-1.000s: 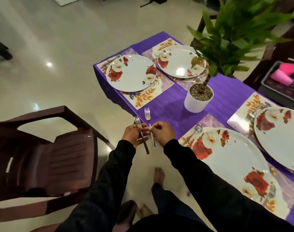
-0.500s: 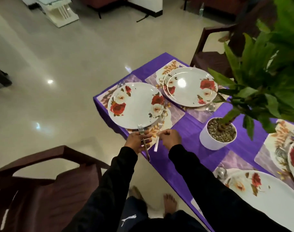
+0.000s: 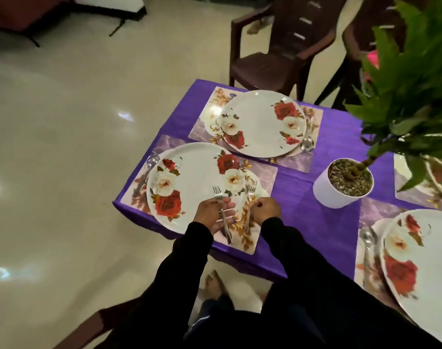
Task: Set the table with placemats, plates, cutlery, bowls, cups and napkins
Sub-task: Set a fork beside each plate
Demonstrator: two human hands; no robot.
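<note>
My left hand (image 3: 212, 214) holds a steel fork (image 3: 222, 212) over the near rim of a floral plate (image 3: 193, 182), tines pointing away from me. Just to its right, my right hand (image 3: 265, 209) pinches a second fork (image 3: 249, 205) and has it low over the floral placemat (image 3: 261, 183) beside that plate. A spoon (image 3: 151, 161) lies at the plate's far left. Behind it a second plate (image 3: 261, 122) sits on its own placemat (image 3: 294, 157) with a spoon (image 3: 307, 143) at its right. A third plate (image 3: 421, 268) with a spoon (image 3: 367, 239) is at the right edge.
A purple cloth (image 3: 298, 217) covers the table. A white pot (image 3: 335, 190) with a green leafy plant (image 3: 411, 96) stands mid-table and overhangs the right side. Dark plastic chairs (image 3: 277, 54) stand behind the table, another chair's edge (image 3: 94, 326) is at my lower left. My bare feet (image 3: 213, 285) are on glossy tile.
I have stepped left along the table. Both hands carried the forks from off the table edge to the corner setting; the right-hand fork now sits low over the placemat.
</note>
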